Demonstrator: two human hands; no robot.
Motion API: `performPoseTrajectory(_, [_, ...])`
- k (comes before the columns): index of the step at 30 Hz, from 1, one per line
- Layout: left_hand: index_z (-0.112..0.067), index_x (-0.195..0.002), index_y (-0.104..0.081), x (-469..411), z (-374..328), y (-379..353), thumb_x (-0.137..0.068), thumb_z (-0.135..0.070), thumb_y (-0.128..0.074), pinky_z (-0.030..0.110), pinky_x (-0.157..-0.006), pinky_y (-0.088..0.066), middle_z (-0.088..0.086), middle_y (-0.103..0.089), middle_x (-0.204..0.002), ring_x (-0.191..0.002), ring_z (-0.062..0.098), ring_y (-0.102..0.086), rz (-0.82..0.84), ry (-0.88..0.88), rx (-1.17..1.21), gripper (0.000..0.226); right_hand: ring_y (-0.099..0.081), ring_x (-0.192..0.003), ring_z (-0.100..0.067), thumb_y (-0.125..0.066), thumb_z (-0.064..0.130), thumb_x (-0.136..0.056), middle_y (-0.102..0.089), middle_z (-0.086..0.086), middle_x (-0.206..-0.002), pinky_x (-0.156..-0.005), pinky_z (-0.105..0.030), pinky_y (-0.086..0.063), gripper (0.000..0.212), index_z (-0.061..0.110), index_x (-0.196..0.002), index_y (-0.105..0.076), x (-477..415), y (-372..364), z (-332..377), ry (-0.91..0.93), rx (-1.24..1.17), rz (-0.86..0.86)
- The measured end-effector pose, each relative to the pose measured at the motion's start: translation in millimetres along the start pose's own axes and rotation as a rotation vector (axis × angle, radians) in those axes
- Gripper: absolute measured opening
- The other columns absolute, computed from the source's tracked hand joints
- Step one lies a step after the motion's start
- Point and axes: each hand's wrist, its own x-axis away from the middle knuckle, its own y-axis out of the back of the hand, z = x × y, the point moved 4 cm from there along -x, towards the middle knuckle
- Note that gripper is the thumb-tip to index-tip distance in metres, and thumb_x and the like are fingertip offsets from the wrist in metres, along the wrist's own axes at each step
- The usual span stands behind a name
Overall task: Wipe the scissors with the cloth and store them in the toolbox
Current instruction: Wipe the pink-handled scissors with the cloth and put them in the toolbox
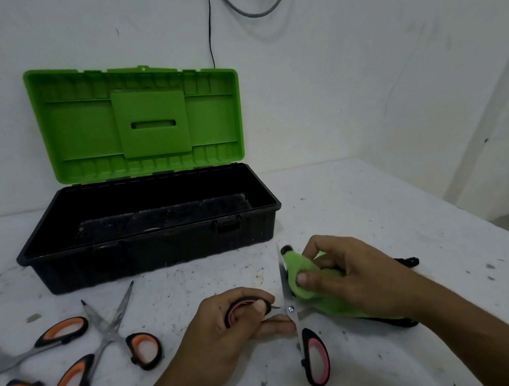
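Green cloth [294,266] pinched along pink scissors [291,308] blade edge.

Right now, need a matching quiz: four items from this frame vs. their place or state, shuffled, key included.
1 toolbox
2 pink-handled scissors
3 cloth
4 orange-handled scissors

A pinched in the right hand
B lying on the table, left side
C lid open
D gripped by the left hand

Pairs: 1-C, 2-D, 3-A, 4-B
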Motion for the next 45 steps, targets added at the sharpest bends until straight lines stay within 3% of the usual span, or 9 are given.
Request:
performPoseTrajectory(6, [0.0, -0.105, -0.062, -1, 3, 0, -0.096, -0.01, -0.051, 0.028, -0.092, -0.051, 0.02, -0.077, -0.088, -0.092, 0.027, -0.075, 0.017, 0.002, -0.048, 0.018, -0.049, -0.048, 0.002, -0.076, 0.028, -0.083, -0.064, 0.018, -0.058, -0.052, -0.011, -0.035, 0.027, 0.022, -0.08, -0.05, -7, -16, -2, -0.071, 0.005, -0.029])
performPoseTrajectory(11, [0.001, -0.105, -0.063, 0, 6, -1, -0.096, -0.01, -0.052, 0.043, -0.102, -0.048, 0.023, -0.077, -0.09, -0.093, 0.031, -0.075, 0.031, 0.029, -0.049, 0.018, -0.056, -0.059, -0.018, -0.078, 0.022, -0.08, -0.072, -0.015, -0.076, -0.059, -0.03, -0.042, 0.023, 0.015, -0.083, -0.056, -9, -18, -7, -0.208, -0.213, -0.119])
performPoseTrajectory(15, [0.004, -0.105, -0.063, 0, 5, -3, -0.096, -0.007, -0.052, 0.03, -0.091, -0.056, 0.025, -0.076, -0.091, -0.092, 0.031, -0.075, 0.077, 0.04, -0.032, 0.018, -0.051, -0.06, -0.021, -0.078, 0.028, -0.081, -0.068, -0.024, -0.077, -0.06, -0.035, -0.04, 0.028, 0.01, -0.085, -0.056, -11, -9, -7, -0.188, -0.284, -0.226])
performPoseTrajectory(21, [0.009, -0.104, -0.063, 0, 3, -4, -0.097, -0.001, -0.05, 0.021, -0.078, -0.056, 0.035, -0.071, -0.093, -0.091, 0.033, -0.075, 0.113, 0.01, -0.026, 0.018, -0.045, -0.05, -0.012, -0.077, 0.031, -0.081, -0.065, 0.003, -0.06, -0.052, -0.024, -0.037, 0.028, 0.016, -0.085, -0.054, -14, -20, 4, -0.145, -0.128, -0.022])
performPoseTrajectory(27, [0.008, -0.103, -0.063, 2, 7, -9, -0.097, -0.003, -0.051, 0.025, -0.082, -0.056, 0.044, -0.065, -0.095, -0.094, 0.037, -0.073, 0.141, 0.026, 0.015, 0.018, -0.062, -0.058, -0.018, -0.08, 0.03, -0.078, -0.073, -0.009, -0.07, -0.062, -0.033, -0.048, 0.029, 0.013, -0.081, -0.056, -21, 7, -1, -0.193, -0.375, -0.263])
performPoseTrajectory(29, [0.008, -0.104, -0.063, 2, 7, -9, -0.097, -0.004, -0.051, 0.025, -0.084, -0.055, 0.041, -0.067, -0.096, -0.095, 0.037, -0.073, 0.16, 0.031, 0.016, 0.019, -0.064, -0.059, -0.016, -0.079, 0.033, -0.078, -0.074, -0.006, -0.072, -0.062, -0.03, -0.049, 0.032, 0.012, -0.084, -0.057, -20, 8, 5, -0.177, -0.369, -0.16])
performPoseTrajectory(34, [0.009, -0.106, -0.062, 2, 7, -9, -0.097, -0.003, -0.049, 0.03, -0.087, -0.056, 0.033, -0.072, -0.095, -0.095, 0.039, -0.073, 0.177, 0.05, 0.025, 0.019, -0.035, -0.042, -0.006, -0.078, 0.037, -0.079, -0.059, 0.005, -0.055, -0.045, -0.018, -0.029, 0.034, 0.013, -0.089, -0.056, -15, -22, 12, -0.12, -0.113, 0.049])
performPoseTrajectory(38, [0.006, -0.106, -0.064, 2, 6, -8, -0.097, -0.005, -0.05, 0.031, -0.089, -0.056, 0.029, -0.074, -0.093, -0.096, 0.037, -0.073, 0.161, 0.044, 0.008, 0.019, -0.045, -0.042, -0.006, -0.08, 0.026, -0.079, -0.064, 0.005, -0.053, -0.048, -0.018, -0.036, 0.029, 0.012, -0.084, -0.055, -19, -24, 7, -0.189, -0.269, -0.081])
performPoseTrajectory(45, [0.005, -0.105, -0.064, 4, 3, -7, -0.096, -0.008, -0.053, 0.019, -0.081, -0.055, 0.026, -0.075, -0.091, -0.093, 0.029, -0.075, 0.151, 0.053, -0.034, 0.02, -0.069, -0.06, -0.017, -0.08, 0.036, -0.076, -0.075, -0.005, -0.072, -0.059, -0.029, -0.051, 0.036, 0.01, -0.089, -0.059, -24, 12, -7, -0.299, -0.434, -0.42])
